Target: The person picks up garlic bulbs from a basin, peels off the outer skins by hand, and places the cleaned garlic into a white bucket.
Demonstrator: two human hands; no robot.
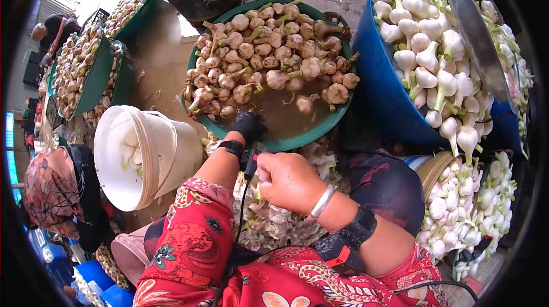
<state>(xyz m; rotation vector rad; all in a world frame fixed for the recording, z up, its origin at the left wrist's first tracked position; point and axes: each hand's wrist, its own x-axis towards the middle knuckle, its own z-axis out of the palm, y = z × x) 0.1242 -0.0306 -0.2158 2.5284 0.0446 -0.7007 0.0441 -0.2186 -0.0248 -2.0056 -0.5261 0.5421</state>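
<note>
Ground (pixel 161 70) wet, muddy; gloved left hand (pixel 250 127) at garlic basin (pixel 320 131), grip unclear; right hand (pixel 289 180) fisted closed.

Wet ground (pixel 163 64) bears green basin (pixel 300 142), blue tub (pixel 382 92), white bucket (pixel 174 155).

The near part of the green basin (pixel 297 142) is open muddy water, so my left hand (pixel 250 127) fits in there. Garlic heads (pixel 257 50) crowd its far half. The white bucket (pixel 166 152) blocks the left and the blue tub (pixel 383 90) presses against the right. Bare wet floor (pixel 160 61) lies far left.
</note>
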